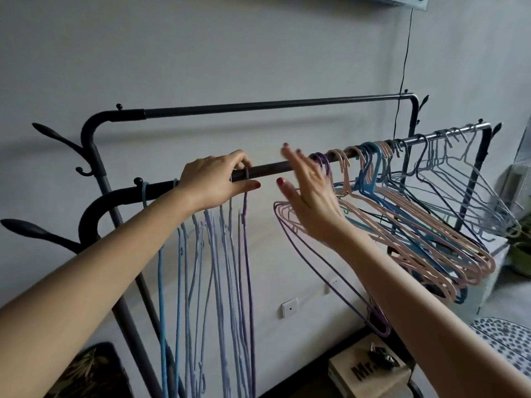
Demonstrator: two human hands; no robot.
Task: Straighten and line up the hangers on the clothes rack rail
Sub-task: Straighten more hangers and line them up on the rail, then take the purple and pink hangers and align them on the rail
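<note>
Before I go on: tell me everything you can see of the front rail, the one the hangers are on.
The front rail is a dark round bar that looks like metal, shinier toward its right end. It slopes up to the right in this view, curving down at the left end and joining a dark upright at the right. Blue and purple hangers hang edge-on at the left; pink, blue and pale hangers crowd askew at the right, with bare rail between. The left hand grips it at a hook. The right hand is open before it.

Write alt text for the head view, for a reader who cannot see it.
A person's left hand grips the front rail at a purple hanger's hook, beside straightened blue hangers. The open right hand reaches toward tangled pink and blue hangers farther right.
</note>
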